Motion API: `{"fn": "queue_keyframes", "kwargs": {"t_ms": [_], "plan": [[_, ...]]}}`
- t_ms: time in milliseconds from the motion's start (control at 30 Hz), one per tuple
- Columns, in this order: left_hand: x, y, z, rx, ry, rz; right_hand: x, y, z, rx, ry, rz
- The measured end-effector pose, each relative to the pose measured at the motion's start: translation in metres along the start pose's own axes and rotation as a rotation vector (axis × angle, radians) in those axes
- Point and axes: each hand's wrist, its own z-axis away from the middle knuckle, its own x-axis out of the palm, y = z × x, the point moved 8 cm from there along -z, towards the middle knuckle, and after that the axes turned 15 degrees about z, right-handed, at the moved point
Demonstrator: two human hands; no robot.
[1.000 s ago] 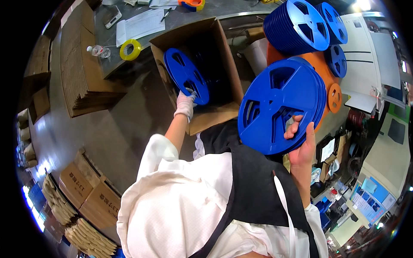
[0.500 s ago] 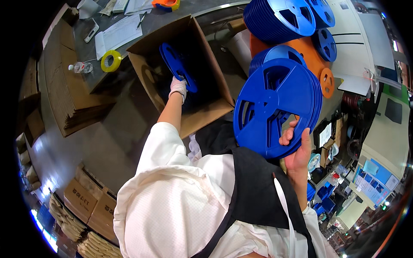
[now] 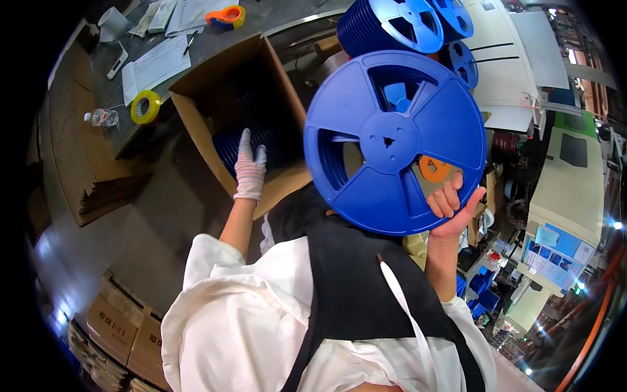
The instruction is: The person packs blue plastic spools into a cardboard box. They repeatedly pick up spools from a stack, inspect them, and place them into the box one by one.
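Several blue plastic reels (image 3: 444,124) stand face-on before my chest, at the right of the box. My bare right hand (image 3: 452,206) grips them at the lower right rim, its fingers coming through a cut-out. Through the left cut-out, edges of further reels show behind the front one. At the open mouth of a cardboard box (image 3: 204,140) is my left hand (image 3: 250,171), in a pale glove, fingers stretched out and holding nothing. Just beyond those fingers, blue reels (image 3: 225,151) lie in a row inside the box; the box's depth is dark.
Behind the held reels rise stacks of blue reels (image 3: 356,29), with an orange disc (image 3: 434,168) below. On the grey table (image 3: 261,16) lie yellow tape (image 3: 145,107), a bottle (image 3: 101,117), papers (image 3: 153,68) and an orange tape dispenser (image 3: 226,16). Flattened cartons (image 3: 78,130) stand left.
The blue reel in my left hand has been let go inside the box, and that hand has drawn back and opened. My right hand has raised its reels and turned them face-on.
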Motion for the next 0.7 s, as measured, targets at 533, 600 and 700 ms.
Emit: {"fn": "queue_keyframes", "kwargs": {"t_ms": [533, 600, 700], "plan": [[0.069, 0.279, 0.058, 0.728, -0.524, -0.106, 0.043, 0.047, 0.007, 0.169, -0.263, -0.283], [0.045, 0.196, 0.007, 0.500, -0.350, -0.315, 0.040, 0.040, 0.010, 0.123, -0.221, -0.249], [-0.007, 0.060, -0.018, 0.313, -0.217, -0.643, 0.037, 0.034, 0.007, 0.099, -0.223, -0.262]]}}
